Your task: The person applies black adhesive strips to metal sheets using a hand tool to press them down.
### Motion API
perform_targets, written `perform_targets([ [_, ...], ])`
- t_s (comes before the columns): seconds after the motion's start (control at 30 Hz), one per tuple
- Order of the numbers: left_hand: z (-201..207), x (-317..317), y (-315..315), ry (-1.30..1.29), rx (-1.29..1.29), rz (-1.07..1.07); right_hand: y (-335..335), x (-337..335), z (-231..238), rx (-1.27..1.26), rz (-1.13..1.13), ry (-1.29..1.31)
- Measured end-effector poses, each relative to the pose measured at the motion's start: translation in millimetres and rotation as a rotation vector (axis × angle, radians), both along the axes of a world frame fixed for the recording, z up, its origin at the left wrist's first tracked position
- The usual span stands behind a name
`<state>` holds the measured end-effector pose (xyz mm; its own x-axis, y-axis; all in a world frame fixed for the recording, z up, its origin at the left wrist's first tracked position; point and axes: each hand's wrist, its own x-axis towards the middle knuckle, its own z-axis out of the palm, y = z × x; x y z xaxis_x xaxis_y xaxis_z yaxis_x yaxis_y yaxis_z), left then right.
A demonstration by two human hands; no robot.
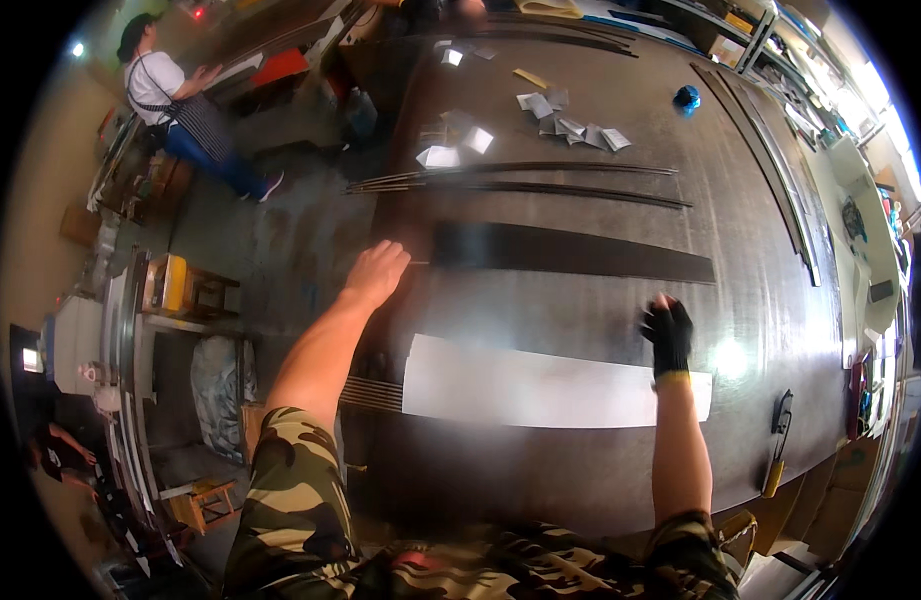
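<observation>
Apparently partway, with the black strip [580, 253] laid flat mid-frame and the white strip [530, 385] separate below, seemingly pinching a thin sliver [418, 263] in the left grip [378, 270] and curling the right grip [668, 335], hold unclear.

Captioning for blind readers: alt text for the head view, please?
A bare left hand and black-gloved right hand are near opposite ends of a long black flat strip on a dark worktable; a long white sheet lies nearer the wearer.
</observation>
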<state>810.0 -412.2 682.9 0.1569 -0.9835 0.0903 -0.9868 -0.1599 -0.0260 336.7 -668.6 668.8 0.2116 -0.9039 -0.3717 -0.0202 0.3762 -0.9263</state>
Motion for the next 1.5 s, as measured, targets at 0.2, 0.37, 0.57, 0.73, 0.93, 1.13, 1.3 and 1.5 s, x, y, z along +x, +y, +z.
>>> perform_targets([
  [0.2, 20.0, -23.7, 37.0, 0.196, -0.439, 0.205, 97.6, -136.9, -4.9, -1.037, -0.01, 1.234],
  [0.37, -21.7, -52.6, 209.3, 0.496, -0.546, 0.926, 224.4, -80.1, 16.1, -1.044, 0.501, 1.04],
  [0.57, -28.9, -112.4, 273.0, 1.504, -0.584, 1.188, 349.6, 90.9, 53.0, -1.138, 0.847, 0.53],
  [0.73, -32.9, -102.2, 272.0, 1.792, -0.73, 1.174, 383.9, 141.8, 67.0, -1.043, 0.86, 0.325],
  [0.93, -16.7, -96.5, 292.6, 1.743, -0.635, 1.034, 330.8, 70.5, 44.6, -0.962, 0.953, 0.799],
  [1.13, 32.3, -127.7, 320.6, 1.668, -0.486, 0.823, 293.6, 7.9, 0.9, -1.009, 0.767, 0.891],
  [1.3, 28.8, -190.5, 357.1, 1.534, -0.335, 0.923, 330.1, -89.4, -72.9, -0.424, 0.51, 0.66],
  [1.5, 23.9, -220.6, 376.6, 0.631, -0.14, 0.769, 351.8, -78.3, 25.8, -0.489, 0.78, 1.086],
])
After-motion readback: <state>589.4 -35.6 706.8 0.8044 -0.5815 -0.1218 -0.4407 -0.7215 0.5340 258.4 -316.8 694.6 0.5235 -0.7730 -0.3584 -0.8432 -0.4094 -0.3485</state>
